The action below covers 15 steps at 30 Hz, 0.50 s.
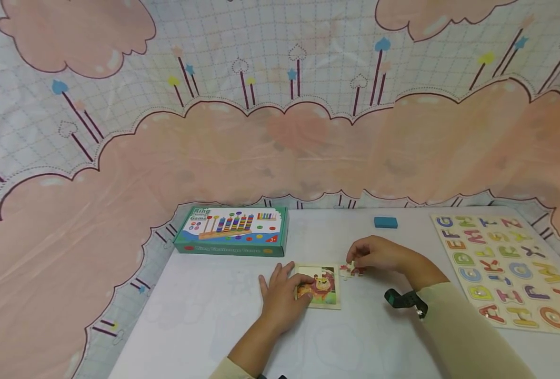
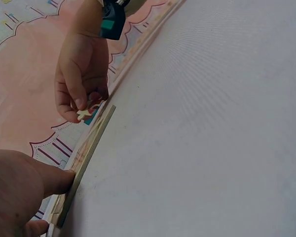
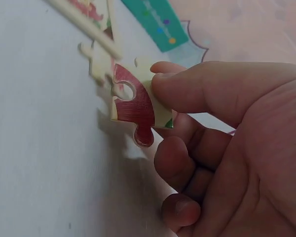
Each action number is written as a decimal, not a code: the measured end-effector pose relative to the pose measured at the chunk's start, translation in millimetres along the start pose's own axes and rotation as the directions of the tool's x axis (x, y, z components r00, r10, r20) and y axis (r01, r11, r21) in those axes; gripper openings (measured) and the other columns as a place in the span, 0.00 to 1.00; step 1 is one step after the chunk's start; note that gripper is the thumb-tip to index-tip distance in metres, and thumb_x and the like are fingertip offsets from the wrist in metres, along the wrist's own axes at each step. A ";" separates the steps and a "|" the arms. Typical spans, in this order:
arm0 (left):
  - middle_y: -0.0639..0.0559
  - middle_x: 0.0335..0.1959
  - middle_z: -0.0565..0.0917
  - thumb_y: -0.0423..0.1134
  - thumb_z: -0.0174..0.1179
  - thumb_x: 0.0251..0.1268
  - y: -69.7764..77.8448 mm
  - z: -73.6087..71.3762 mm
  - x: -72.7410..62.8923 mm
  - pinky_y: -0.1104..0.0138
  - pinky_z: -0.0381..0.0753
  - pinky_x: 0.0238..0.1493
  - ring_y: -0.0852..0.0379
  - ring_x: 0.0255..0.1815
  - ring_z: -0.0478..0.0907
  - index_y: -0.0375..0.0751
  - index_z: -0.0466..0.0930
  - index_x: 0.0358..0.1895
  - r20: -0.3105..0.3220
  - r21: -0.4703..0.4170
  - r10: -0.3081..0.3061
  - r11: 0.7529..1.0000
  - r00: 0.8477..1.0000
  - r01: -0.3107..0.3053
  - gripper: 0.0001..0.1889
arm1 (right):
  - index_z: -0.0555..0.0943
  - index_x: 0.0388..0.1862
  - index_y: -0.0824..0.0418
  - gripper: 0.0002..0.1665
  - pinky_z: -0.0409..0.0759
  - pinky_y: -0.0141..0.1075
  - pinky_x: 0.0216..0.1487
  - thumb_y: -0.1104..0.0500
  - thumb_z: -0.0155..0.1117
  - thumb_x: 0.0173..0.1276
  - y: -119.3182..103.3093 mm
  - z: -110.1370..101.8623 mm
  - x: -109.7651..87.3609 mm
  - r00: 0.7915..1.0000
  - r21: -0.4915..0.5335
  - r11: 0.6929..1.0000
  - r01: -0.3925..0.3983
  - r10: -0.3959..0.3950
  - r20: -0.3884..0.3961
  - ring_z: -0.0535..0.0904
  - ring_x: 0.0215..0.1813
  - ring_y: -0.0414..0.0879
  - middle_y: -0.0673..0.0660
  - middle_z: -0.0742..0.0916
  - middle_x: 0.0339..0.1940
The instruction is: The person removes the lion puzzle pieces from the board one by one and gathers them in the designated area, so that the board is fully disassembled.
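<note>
A small wooden lion jigsaw puzzle (image 1: 325, 284) sits in its pale square tray (image 1: 325, 306) on the table. My left hand (image 1: 283, 297) rests over the tray's left side, fingers spread, with thumb and index finger on the puzzle. Just right of the tray, my right hand (image 1: 377, 253) pinches a red and cream jigsaw piece (image 3: 138, 106) between thumb and fingers. Beneath that piece, another pale jigsaw piece (image 3: 99, 64) lies beside the tray, partly hidden. The left wrist view shows the tray edge-on, so its picture is hidden there.
A green ring game box (image 1: 232, 231) lies at the back left. Behind my right hand is a blue block (image 1: 386, 222). A wooden alphabet board (image 1: 512, 268) covers the right side of the table. A patterned cloth (image 1: 280, 142) hangs behind.
</note>
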<state>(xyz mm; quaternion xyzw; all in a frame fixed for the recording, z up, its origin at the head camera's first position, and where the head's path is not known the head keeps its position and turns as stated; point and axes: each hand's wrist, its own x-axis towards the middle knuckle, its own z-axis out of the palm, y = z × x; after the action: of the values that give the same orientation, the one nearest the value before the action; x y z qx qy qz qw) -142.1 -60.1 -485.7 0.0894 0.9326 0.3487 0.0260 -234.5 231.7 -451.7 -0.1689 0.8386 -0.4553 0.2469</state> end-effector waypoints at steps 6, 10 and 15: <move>0.40 0.81 0.67 0.43 0.69 0.71 -1.7 -2.2 -1.2 0.25 0.27 0.75 0.32 0.86 0.49 0.59 0.89 0.54 0.019 0.017 -0.001 1.000 1.000 0.001 0.12 | 0.89 0.44 0.60 0.06 0.83 0.38 0.44 0.67 0.68 0.74 4.8 -0.2 -3.1 1.000 -0.065 0.998 0.004 -0.004 -0.011 0.81 0.38 0.48 0.53 0.86 0.33; 0.41 0.82 0.67 0.44 0.68 0.72 -2.5 -2.6 -0.7 0.25 0.26 0.75 0.32 0.86 0.49 0.59 0.88 0.56 0.030 0.021 0.001 1.000 1.000 -0.002 0.12 | 0.90 0.44 0.58 0.06 0.83 0.38 0.45 0.67 0.69 0.74 4.2 0.9 -4.4 1.000 -0.082 0.997 -0.011 0.010 -0.022 0.81 0.39 0.48 0.52 0.87 0.33; 0.41 0.82 0.67 0.44 0.68 0.73 -2.5 -1.4 -0.1 0.26 0.25 0.75 0.33 0.87 0.48 0.60 0.88 0.56 0.037 0.016 0.004 1.000 0.999 -0.004 0.12 | 0.90 0.44 0.58 0.07 0.84 0.39 0.48 0.67 0.69 0.74 3.8 -0.8 -6.7 0.999 -0.089 0.996 -0.024 0.022 -0.026 0.81 0.40 0.48 0.52 0.87 0.35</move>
<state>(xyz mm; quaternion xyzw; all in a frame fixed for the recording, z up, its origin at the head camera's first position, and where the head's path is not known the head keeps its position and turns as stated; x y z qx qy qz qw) -142.6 -62.9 -486.3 0.0978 0.9346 0.3394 0.0417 -229.7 237.7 -452.9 -0.1642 0.8631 -0.4164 0.2337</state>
